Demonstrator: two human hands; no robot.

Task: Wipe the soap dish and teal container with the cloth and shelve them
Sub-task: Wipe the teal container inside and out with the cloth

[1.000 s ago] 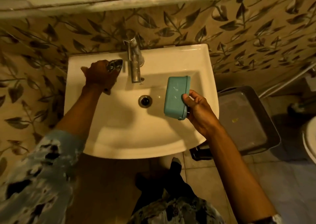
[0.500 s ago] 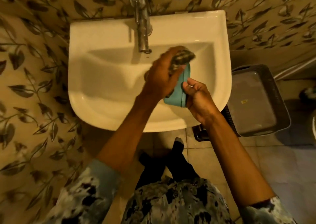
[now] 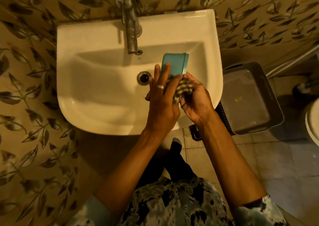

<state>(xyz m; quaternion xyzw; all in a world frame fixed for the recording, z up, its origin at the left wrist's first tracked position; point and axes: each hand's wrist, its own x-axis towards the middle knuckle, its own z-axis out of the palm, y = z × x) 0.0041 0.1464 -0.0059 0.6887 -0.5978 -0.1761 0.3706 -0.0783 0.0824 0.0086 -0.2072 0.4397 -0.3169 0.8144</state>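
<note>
The teal container (image 3: 177, 64) is held upright over the white sink (image 3: 96, 94), right of the drain. My left hand (image 3: 160, 99) grips it from the left, with two fingers laid flat on its broad face. A checkered cloth (image 3: 183, 89) is bunched against the container's lower end, between my two hands. My right hand (image 3: 198, 103) cups the cloth from the right and below and presses it to the container. The container's lower part is hidden by the cloth and my fingers. No soap dish is in view.
A chrome faucet (image 3: 130, 27) stands at the back of the sink, above the drain (image 3: 143, 77). A grey plastic tub (image 3: 248, 98) sits on the floor to the right, and a white toilet rim (image 3: 313, 122) shows at the far right edge. Leaf-patterned tiles surround the sink.
My left hand took the cloth from the sink ledge beside the faucet and carried it to the container. The container now rests in my left hand and the cloth in my right.
</note>
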